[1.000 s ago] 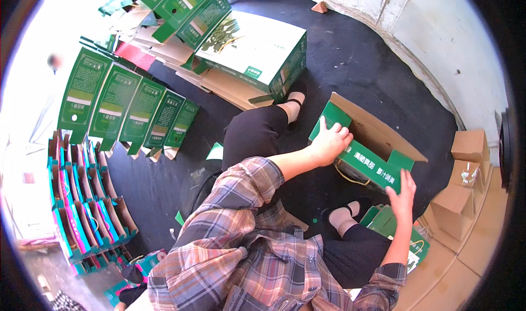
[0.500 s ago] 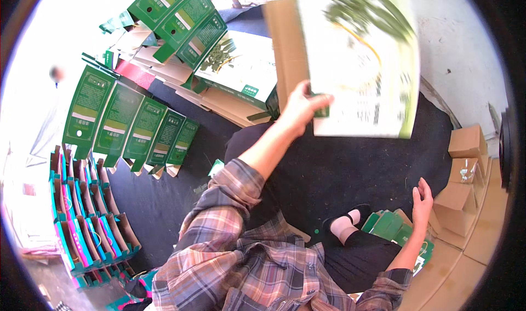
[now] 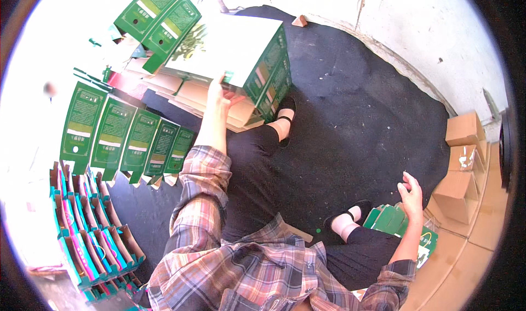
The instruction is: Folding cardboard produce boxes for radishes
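My left hand [image 3: 220, 96] pinches the near edge of a white and green printed carton [image 3: 241, 45], which lies on top of a stack of brown cardboard pieces [image 3: 200, 96]. The carton's top is bright white with a plant picture at its left, and its green side faces right. My right hand [image 3: 411, 196] hovers with loosely bent fingers apart and nothing in it. Below that hand, near my shoe, lie green printed packages [image 3: 389, 223].
Green box blanks [image 3: 118, 133] stand in a row at the left, with more green ones [image 3: 159, 20] behind. Nearer are rows of teal and pink open boxes [image 3: 98, 240]. Brown cartons [image 3: 457, 196] line the right side. A black mat [image 3: 339, 124] covers the floor; a white wall [image 3: 433, 53] rises beyond.
My left hand has brought the raised carton left and down onto the stack. My right hand has shifted slightly left, its fingers more bent.
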The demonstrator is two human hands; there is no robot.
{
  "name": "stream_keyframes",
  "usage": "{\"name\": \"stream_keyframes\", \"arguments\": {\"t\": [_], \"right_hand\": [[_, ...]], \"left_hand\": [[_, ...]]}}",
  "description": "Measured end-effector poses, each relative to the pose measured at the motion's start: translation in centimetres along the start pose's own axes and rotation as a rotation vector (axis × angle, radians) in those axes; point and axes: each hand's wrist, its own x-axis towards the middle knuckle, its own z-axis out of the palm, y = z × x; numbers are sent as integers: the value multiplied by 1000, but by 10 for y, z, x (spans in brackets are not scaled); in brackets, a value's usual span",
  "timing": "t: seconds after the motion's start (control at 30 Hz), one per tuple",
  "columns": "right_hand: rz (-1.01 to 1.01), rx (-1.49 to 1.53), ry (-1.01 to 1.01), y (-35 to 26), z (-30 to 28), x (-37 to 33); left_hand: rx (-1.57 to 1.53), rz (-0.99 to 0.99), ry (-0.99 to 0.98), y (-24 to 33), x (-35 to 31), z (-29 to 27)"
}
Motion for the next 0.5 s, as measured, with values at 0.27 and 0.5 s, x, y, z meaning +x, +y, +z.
{"name": "stream_keyframes", "arguments": {"t": [0.27,0.5], "right_hand": [[-28,2,-53,-6,8,0],[-40,-36,-51,-8,9,2]], "left_hand": [[76,70,58,-2,11,-9],[110,72,46,-8,-1,-9]]}}
